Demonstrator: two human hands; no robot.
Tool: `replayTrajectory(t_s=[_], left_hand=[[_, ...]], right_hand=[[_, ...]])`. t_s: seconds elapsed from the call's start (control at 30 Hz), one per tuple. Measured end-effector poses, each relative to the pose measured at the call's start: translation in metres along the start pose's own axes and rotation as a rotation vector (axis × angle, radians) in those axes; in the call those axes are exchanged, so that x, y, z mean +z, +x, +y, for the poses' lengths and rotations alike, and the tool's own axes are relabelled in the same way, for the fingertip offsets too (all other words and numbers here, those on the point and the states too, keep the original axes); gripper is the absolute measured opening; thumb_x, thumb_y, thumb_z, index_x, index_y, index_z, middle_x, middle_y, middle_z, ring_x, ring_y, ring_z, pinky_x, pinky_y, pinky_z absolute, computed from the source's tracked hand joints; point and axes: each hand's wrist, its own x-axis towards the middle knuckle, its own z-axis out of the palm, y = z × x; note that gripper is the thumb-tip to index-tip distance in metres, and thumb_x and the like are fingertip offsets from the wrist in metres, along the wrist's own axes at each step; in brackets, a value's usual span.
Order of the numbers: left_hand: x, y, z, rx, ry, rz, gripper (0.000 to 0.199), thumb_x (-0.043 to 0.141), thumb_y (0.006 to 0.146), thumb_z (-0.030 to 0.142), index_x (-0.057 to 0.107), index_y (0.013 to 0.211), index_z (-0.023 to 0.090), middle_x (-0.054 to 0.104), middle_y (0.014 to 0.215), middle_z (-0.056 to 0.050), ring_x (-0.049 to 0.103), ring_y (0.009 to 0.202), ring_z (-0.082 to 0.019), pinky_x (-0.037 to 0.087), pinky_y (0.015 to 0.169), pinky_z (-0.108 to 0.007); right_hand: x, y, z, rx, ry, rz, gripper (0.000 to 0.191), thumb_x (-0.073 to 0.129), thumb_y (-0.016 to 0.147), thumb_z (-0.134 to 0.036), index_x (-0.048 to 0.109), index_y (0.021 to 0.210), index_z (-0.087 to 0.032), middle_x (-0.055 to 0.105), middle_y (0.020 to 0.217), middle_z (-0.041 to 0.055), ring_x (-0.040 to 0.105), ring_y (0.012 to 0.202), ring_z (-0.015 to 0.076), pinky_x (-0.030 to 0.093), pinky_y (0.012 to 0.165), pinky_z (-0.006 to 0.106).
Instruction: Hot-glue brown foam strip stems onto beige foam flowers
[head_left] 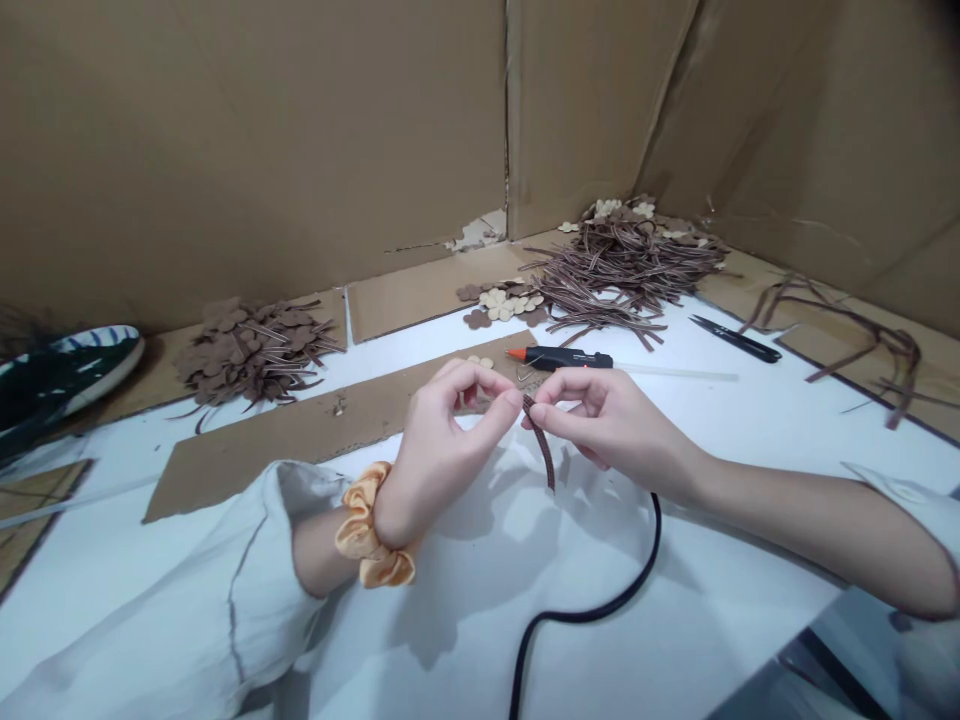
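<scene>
A short brown stitched strip (pixel 548 462) is pinched between the thumb and fingertips of my right hand (pixel 611 420), its loose end hanging down. My left hand (pixel 455 428), with an orange scrunchie (pixel 373 522) on the wrist, is closed in a pinch right beside the strip's upper end. Whether its fingertips hold anything is too small to make out. Just beyond my fingers lies a black hot glue pen (pixel 556 356) with an orange tip, a clear glue stick (pixel 675 373) coming out of its back. A cream flower piece (pixel 480 361) lies partly hidden behind my left hand.
Brown flower pieces (pixel 244 350) are heaped at left, near a dark-filled dish (pixel 71 375). A pile of brown strips (pixel 622 255) and cream flowers (pixel 504 303) lie at the back. Black snips (pixel 735 340) rest at right. A black cable (pixel 581 612) curves across the front.
</scene>
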Motion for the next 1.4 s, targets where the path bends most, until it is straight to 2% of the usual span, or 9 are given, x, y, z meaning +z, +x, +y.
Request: replayTrajectory(t_s=[0.17, 0.3, 0.47, 0.63, 0.8, 0.97, 1.1, 1.27, 1.4], left_hand=[[0.000, 0.001, 0.002, 0.012, 0.081, -0.025, 0.007, 0.061, 0.074, 0.023, 0.063, 0.068, 0.019, 0.064, 0.071, 0.000, 0.050, 0.069, -0.014, 0.040, 0.068, -0.027], [-0.001, 0.001, 0.003, 0.005, 0.046, -0.041, 0.011, 0.060, 0.074, 0.021, 0.061, 0.063, 0.018, 0.062, 0.067, 0.000, 0.052, 0.066, -0.014, 0.040, 0.066, -0.026], [0.000, 0.001, 0.002, -0.012, -0.030, -0.047, 0.012, 0.059, 0.073, 0.020, 0.060, 0.062, 0.018, 0.062, 0.062, 0.001, 0.052, 0.064, -0.013, 0.041, 0.064, -0.025], [0.000, 0.003, 0.003, -0.081, -0.066, -0.067, 0.010, 0.058, 0.071, 0.018, 0.059, 0.060, 0.018, 0.062, 0.058, 0.002, 0.052, 0.058, -0.011, 0.042, 0.062, -0.024], [-0.001, 0.003, 0.008, -0.103, -0.030, -0.066, 0.012, 0.057, 0.069, 0.014, 0.059, 0.058, 0.018, 0.062, 0.054, 0.003, 0.051, 0.056, -0.011, 0.042, 0.062, -0.024], [0.000, 0.002, 0.006, -0.091, -0.028, -0.058, 0.011, 0.056, 0.068, 0.015, 0.058, 0.058, 0.018, 0.062, 0.055, 0.003, 0.052, 0.057, -0.012, 0.042, 0.061, -0.023], [0.001, -0.001, 0.002, -0.030, -0.009, -0.009, 0.010, 0.056, 0.071, 0.017, 0.058, 0.061, 0.018, 0.062, 0.063, 0.002, 0.052, 0.062, -0.012, 0.041, 0.063, -0.023], [0.004, -0.007, 0.000, 0.048, 0.066, 0.009, 0.012, 0.057, 0.074, 0.019, 0.057, 0.062, 0.018, 0.060, 0.067, 0.001, 0.051, 0.068, -0.012, 0.040, 0.068, -0.024], [0.004, -0.010, 0.000, 0.051, 0.079, 0.010, 0.013, 0.057, 0.076, 0.019, 0.057, 0.063, 0.018, 0.059, 0.066, 0.002, 0.051, 0.068, -0.012, 0.039, 0.068, -0.025]], right_hand=[[-0.001, -0.001, -0.002, -0.005, -0.001, -0.016, 0.013, 0.065, 0.075, -0.024, 0.057, 0.069, -0.016, 0.045, 0.052, -0.0090, 0.032, 0.035, 0.0013, 0.022, 0.035, 0.018], [0.000, -0.001, -0.001, 0.002, 0.017, -0.028, 0.012, 0.066, 0.074, -0.024, 0.058, 0.070, -0.016, 0.050, 0.057, -0.0077, 0.033, 0.036, 0.0009, 0.022, 0.034, 0.018], [0.002, 0.000, 0.001, 0.048, 0.060, -0.075, 0.014, 0.064, 0.076, -0.028, 0.059, 0.075, -0.015, 0.067, 0.072, -0.0006, 0.032, 0.036, 0.0007, 0.022, 0.034, 0.018], [0.001, -0.001, -0.001, 0.121, 0.069, -0.106, 0.016, 0.060, 0.080, -0.030, 0.057, 0.080, -0.015, 0.071, 0.073, 0.0024, 0.031, 0.035, 0.0009, 0.021, 0.035, 0.017], [-0.001, 0.001, 0.002, 0.142, 0.063, -0.137, 0.015, 0.060, 0.079, -0.029, 0.058, 0.084, -0.015, 0.067, 0.065, -0.0013, 0.031, 0.034, 0.0014, 0.021, 0.034, 0.017], [-0.002, 0.003, 0.004, 0.155, 0.033, -0.167, 0.017, 0.061, 0.078, -0.031, 0.063, 0.084, -0.015, 0.057, 0.053, -0.0059, 0.030, 0.034, 0.0022, 0.021, 0.033, 0.018], [-0.001, 0.000, 0.001, 0.133, 0.051, -0.097, 0.023, 0.064, 0.077, -0.033, 0.064, 0.090, -0.014, 0.056, 0.056, -0.0059, 0.031, 0.034, 0.0018, 0.022, 0.031, 0.018], [0.003, -0.005, -0.003, 0.081, 0.081, -0.051, 0.019, 0.068, 0.074, -0.030, 0.063, 0.082, -0.014, 0.043, 0.043, -0.0101, 0.032, 0.033, 0.0027, 0.022, 0.031, 0.016], [0.005, -0.004, -0.003, 0.070, 0.070, -0.051, 0.018, 0.067, 0.075, -0.031, 0.059, 0.074, -0.015, 0.041, 0.042, -0.0104, 0.032, 0.033, 0.0026, 0.024, 0.032, 0.016]])
